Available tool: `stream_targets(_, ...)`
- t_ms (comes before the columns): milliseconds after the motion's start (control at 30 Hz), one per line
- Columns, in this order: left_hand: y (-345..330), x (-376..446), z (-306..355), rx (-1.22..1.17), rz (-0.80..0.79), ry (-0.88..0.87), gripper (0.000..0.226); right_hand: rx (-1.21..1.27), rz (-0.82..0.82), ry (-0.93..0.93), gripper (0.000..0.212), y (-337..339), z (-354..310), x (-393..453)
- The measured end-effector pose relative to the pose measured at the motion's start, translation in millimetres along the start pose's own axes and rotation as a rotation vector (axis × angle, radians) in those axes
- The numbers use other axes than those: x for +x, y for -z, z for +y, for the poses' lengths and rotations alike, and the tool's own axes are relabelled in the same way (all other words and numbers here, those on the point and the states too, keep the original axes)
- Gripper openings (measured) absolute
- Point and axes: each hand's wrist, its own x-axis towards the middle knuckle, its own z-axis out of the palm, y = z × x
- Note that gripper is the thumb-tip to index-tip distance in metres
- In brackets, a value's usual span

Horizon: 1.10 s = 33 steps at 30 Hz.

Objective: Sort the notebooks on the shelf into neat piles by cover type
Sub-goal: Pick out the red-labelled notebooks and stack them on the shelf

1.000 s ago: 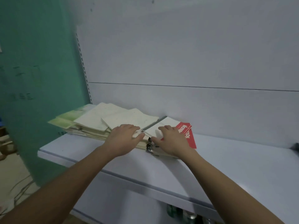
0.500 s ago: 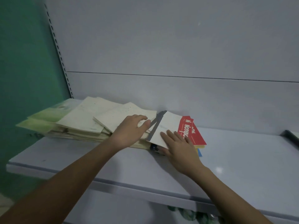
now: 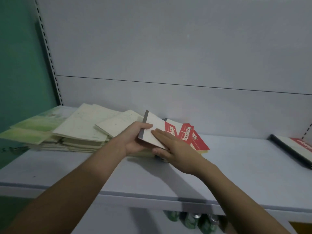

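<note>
**Both hands on the top red-and-white notebook**

Head view: I see my left hand (image 3: 135,141) curled round the grey spine edge of the top notebook (image 3: 156,132), thumb over the cover and fingers underneath, so that edge is tilted up off the stack. My right hand (image 3: 175,147) lies on the cover with fingers straight and flat, while its thumb hooks under the near edge, so the notebook is pinched between them.

Under it sit 2 more red notebooks (image 3: 194,139), fanned out to the right, their red corners poking past each other. Touching them on the left is the pale pile (image 3: 84,130), a loose, skewed heap of cream and green covers whose left corner overhangs the shelf (image 3: 236,166) end beside the slotted upright (image 3: 50,61). The heap reaches back nearly to the rear panel (image 3: 168,56).

To the right, the shelf is bare up to another notebook (image 3: 293,149) lying at the frame's right edge, dark spine toward me and partly cut off. The front lip runs across below my forearms, with bare shelf between it and the stacks. Bottles (image 3: 194,220) show dimly below the lip.
</note>
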Motion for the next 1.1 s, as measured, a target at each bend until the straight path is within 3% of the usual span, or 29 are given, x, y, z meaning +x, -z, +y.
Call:
stream_targets(67, 13, 0, 5, 0.083, 0.041, -0.017, 0.033, 0.203, -0.023, -0.06, 0.062, 6, 7, -5)
stream_targets(133, 24, 0, 13, 0.143, 0.057, -0.086, 0.039, 0.397, 0.11, -0.16, 0.056, 10, 23, -8)
stream_targets(200, 34, -3, 23, 0.139, 0.073, -0.146, 0.043, 0.333, 0.215, -0.284, 0.054, 12, 39, -7)
stream_targets(300, 41, -6, 32, 0.115, 0.105, -0.179, 0.049, 0.085, 0.116, -0.369, 0.056, 7, 44, 5)
stream_targets(400, 42, -7, 36, 0.12, 0.117, -0.188, 0.051, -0.078, 0.007, -0.361, 0.059, -2, 35, 21)
stream_targets(500, 47, -7, 37, 0.141, 0.101, -0.19, 0.051, -0.121, -0.031, -0.342, 0.039, -12, 35, 25)
stream_targets(633, 62, -10, 37, 0.165, 0.11, -0.189, 0.051, -0.109, 0.067, -0.296, 0.032, -23, 36, 2)
stream_targets(767, 74, -9, 36, 0.174, 0.134, -0.191, 0.052, 0.161, 0.087, -0.325, 0.04, -15, 35, -15)
stream_targets(833, 75, -7, 34, 0.153, 0.125, -0.191, 0.053, 0.293, 0.19, -0.32, 0.033, -7, 30, -13)
stream_targets(967, 67, -5, 29, 0.158, 0.104, -0.179, 0.051, 0.393, 0.468, -0.301, 0.04, 6, 9, -2)
stream_targets(1033, 59, -4, 24, 0.179, 0.1, -0.163, 0.041, 0.389, 0.471, -0.248, 0.029, 6, -5, 2)
stream_targets(1100, 50, -6, 19, 0.17, 0.083, -0.117, 0.027, 0.317, 0.393, -0.191, 0.033, 1, -20, 4)
